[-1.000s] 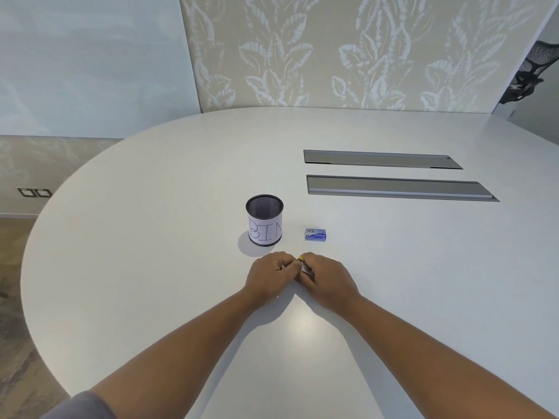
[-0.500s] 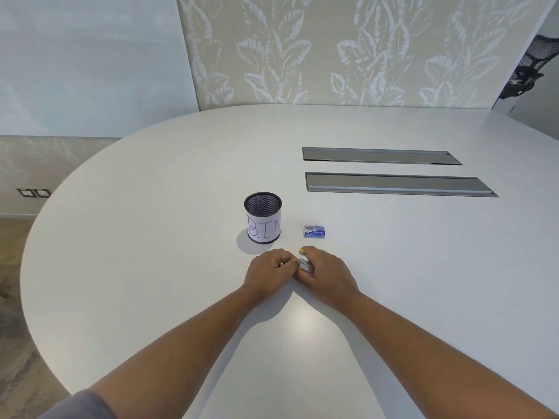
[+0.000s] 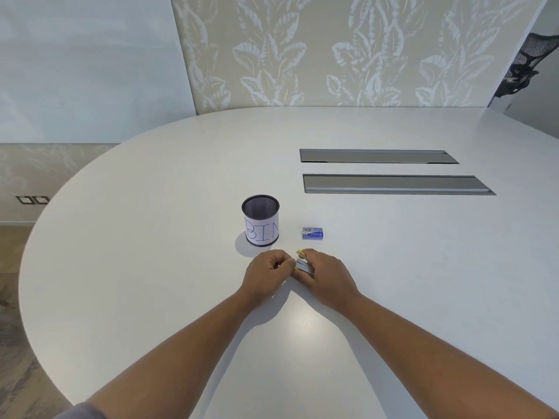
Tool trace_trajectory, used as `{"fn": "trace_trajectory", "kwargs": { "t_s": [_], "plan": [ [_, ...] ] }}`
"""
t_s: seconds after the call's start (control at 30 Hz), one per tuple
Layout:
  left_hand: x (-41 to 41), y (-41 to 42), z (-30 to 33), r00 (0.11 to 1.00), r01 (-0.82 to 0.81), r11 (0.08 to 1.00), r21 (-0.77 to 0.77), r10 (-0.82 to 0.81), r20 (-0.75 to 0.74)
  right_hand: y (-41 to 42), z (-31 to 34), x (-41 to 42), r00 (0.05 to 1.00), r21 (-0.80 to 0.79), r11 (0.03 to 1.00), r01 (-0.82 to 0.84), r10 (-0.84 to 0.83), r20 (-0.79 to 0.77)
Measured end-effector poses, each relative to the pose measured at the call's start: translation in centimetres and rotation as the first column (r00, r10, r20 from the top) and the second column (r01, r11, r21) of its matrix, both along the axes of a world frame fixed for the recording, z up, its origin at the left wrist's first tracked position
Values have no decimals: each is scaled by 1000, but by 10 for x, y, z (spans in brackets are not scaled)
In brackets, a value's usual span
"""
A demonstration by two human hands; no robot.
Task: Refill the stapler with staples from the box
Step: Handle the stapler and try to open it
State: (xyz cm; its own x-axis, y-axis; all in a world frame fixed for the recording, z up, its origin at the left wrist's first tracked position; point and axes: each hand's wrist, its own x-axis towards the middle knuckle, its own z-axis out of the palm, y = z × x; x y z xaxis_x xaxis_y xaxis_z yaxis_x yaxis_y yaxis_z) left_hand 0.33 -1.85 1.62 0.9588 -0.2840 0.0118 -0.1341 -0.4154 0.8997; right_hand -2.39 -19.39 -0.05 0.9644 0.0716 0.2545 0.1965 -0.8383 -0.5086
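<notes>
- A large white table [image 3: 151, 237] with a rounded edge fills most of the view; its top is smooth and matte.
- 2 long grey recessed panels [image 3: 393, 184] lie parallel near the table's far right part, one behind the other.
- Behind the table's far edge stands a beige wall panel [image 3: 332, 49] printed with pale leaf shapes.
- To the left, a plain pale wall [image 3: 84, 65] runs above a lower leaf-patterned strip carrying 2 dark wall sockets [image 3: 32, 200].
- Brown mottled floor [image 3: 15, 343] shows past the table's left edge.
- A black mesh chair back [image 3: 532, 55] appears at the upper right corner.
- Light is soft and even.
</notes>
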Motion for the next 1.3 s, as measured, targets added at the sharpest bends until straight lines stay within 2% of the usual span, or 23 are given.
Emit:
{"fn": "trace_trajectory", "kwargs": {
  "t_s": [0.23,0.97,1.3],
  "plan": [
    [2,1,-1,1000,9,1000,7,-9,-2,1,2,-2,998,-48,998,-49,48,-27],
    [1,2,0,1000,14,1000,-3,-14,8,1,6,-4,997,-21,997,-70,70,-35],
    [1,1,0,1000,9,1000,1,-9,4,1,1,-1,999,-13,999,-38,39,34]
  ]
}}
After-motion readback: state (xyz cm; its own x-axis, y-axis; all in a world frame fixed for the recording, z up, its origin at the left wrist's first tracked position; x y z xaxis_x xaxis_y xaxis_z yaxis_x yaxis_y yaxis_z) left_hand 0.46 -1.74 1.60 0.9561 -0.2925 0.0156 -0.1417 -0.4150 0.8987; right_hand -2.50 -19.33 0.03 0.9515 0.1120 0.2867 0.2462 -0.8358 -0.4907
